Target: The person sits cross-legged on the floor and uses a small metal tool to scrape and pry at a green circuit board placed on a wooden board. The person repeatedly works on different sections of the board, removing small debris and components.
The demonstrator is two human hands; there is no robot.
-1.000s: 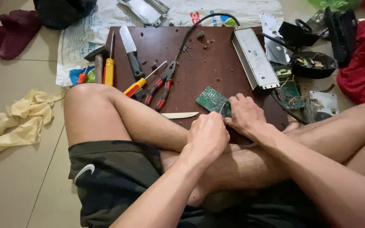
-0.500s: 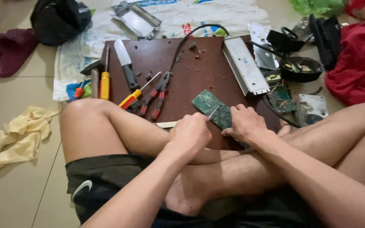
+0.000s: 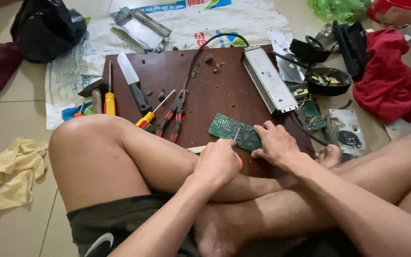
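I sit cross-legged on the floor in front of a dark brown board [image 3: 224,90]. A green circuit board [image 3: 229,129] lies at its near edge. My right hand [image 3: 274,143] presses flat on the circuit board's right end. My left hand [image 3: 217,164] is closed around a thin tool with an orange handle. Its metal shaft [image 3: 236,134] points up onto the green circuit board. A pale blade [image 3: 196,149] lies just left of my left hand, partly hidden by my leg.
On the brown board lie a knife [image 3: 132,81], a yellow-handled screwdriver [image 3: 151,114], red-handled pliers [image 3: 174,114] and a long metal case [image 3: 268,78]. A second screwdriver [image 3: 109,97] lies left. Loose electronic parts [image 3: 327,81] and red cloth [image 3: 388,81] lie right, yellow cloth [image 3: 10,173] far left.
The view has shifted a little. My left hand has moved slightly left along the circuit board's edge; my right hand keeps pressing on the board.
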